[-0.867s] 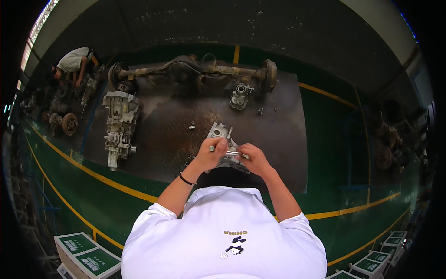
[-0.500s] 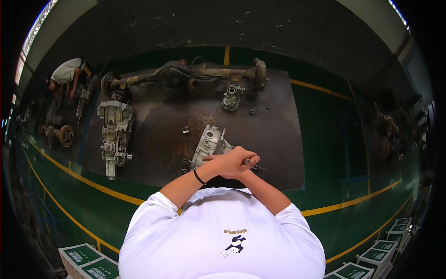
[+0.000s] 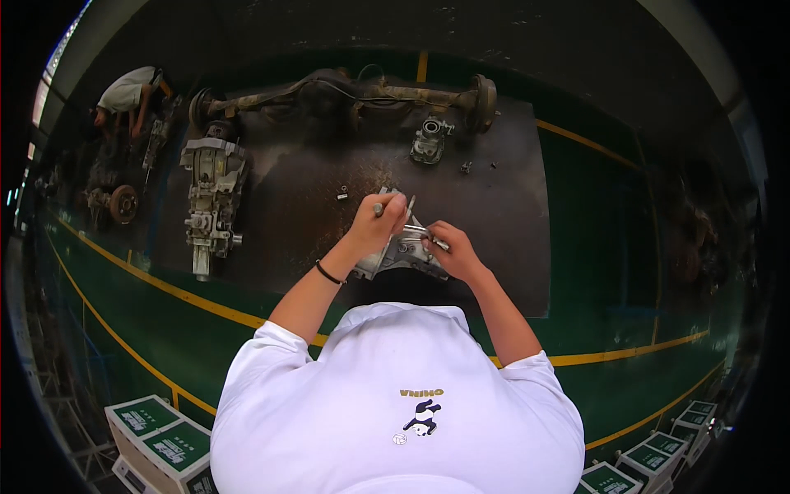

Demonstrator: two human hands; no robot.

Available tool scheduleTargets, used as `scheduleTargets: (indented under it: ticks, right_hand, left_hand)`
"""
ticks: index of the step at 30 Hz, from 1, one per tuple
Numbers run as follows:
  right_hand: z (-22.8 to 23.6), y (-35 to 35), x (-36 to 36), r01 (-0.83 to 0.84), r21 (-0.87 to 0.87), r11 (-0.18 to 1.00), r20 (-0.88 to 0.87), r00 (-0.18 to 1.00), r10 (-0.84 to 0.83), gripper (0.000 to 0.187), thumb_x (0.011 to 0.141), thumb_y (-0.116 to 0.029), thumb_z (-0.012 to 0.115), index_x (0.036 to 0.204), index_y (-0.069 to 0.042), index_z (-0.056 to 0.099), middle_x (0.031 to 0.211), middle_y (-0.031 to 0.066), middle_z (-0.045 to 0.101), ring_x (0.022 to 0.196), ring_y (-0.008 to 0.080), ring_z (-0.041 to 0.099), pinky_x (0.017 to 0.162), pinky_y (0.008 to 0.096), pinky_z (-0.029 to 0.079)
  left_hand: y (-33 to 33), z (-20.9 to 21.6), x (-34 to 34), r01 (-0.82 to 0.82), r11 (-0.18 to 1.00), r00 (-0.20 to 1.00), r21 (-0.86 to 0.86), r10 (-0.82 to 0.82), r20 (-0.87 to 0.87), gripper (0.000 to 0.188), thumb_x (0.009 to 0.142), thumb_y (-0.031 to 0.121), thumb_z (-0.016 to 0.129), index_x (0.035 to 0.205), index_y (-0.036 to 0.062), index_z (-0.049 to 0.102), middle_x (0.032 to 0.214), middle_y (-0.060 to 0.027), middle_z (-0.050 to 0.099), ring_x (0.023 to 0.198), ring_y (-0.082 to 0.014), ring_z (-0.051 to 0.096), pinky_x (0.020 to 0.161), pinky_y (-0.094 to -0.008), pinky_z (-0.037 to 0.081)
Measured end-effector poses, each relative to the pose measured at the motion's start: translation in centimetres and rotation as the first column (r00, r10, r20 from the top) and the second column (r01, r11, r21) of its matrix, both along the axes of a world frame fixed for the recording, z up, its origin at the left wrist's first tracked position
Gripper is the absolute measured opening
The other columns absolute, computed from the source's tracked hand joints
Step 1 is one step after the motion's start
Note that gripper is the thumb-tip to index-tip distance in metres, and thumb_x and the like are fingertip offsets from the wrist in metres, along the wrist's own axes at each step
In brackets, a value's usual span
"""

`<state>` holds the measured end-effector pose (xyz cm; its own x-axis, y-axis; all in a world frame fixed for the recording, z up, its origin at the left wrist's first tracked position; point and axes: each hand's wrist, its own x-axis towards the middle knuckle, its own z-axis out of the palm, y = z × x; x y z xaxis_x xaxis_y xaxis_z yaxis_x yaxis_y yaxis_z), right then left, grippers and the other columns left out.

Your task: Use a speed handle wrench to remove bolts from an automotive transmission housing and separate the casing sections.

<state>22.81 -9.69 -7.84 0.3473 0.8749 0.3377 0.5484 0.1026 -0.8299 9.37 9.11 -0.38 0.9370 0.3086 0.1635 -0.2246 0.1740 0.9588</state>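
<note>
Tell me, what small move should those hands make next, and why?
Perhaps a slight turn of the right hand, lining its metal rod up with the pale metal casing, while the left hand grips firmly. Both hands are closed close together over the casing, and a rod end pokes from the left one; whether it's all one tool, I can't tell.

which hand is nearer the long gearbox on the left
Left. The left hand is to the right of the long gearbox, apart from it; the right hand is farther right.
</note>
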Motion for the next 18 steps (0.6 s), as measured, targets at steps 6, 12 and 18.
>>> scheduleTargets:
  ticks: [6,12,18]
  right_hand:
    - [0.0,-0.2,-4.1,-0.294,-0.199,0.935,-0.048,0.956,0.291,0.013,0.09,-0.004,0.068,0.1,0.002,0.061,0.106,0.0174,0.062,0.103,0.0371,0.06,0.086,0.0423,0.049]
    - [-1.9,4.5,-3.5,-0.228,0.048,0.972,-0.118,0.965,0.232,0.017,0.087,-0.006,0.068,0.104,-0.003,0.065,0.099,0.0136,0.064,0.093,0.0307,0.064,0.081,0.037,0.051]
    - [-0.4,5.1,2.0,0.103,0.006,0.995,0.117,0.988,-0.103,0.013,0.083,-0.01,0.071,0.092,-0.006,0.062,0.085,0.0125,0.06,0.073,0.0337,0.063,0.063,0.0408,0.049]
  left_hand:
    - [-2.3,1.5,3.7,0.066,0.972,0.996,0.225,-0.052,-0.067,0.042,0.107,0.026,0.051,0.071,0.0036,0.049,0.058,0.0015,0.043,0.052,-0.007,0.037,0.049,-0.0284,0.031]
    - [-8.2,0.7,4.1,0.293,0.625,0.937,0.724,-0.339,-0.087,0.036,0.104,0.028,0.054,0.08,0.0018,0.06,0.058,-0.0146,0.05,0.051,-0.0305,0.05,0.054,-0.0401,0.042]
    - [-7.4,2.3,0.6,-0.043,0.815,0.997,0.578,-0.002,0.078,0.03,0.099,0.019,0.058,0.077,-0.0006,0.055,0.058,-0.0078,0.049,0.053,-0.0197,0.047,0.053,-0.0337,0.04]
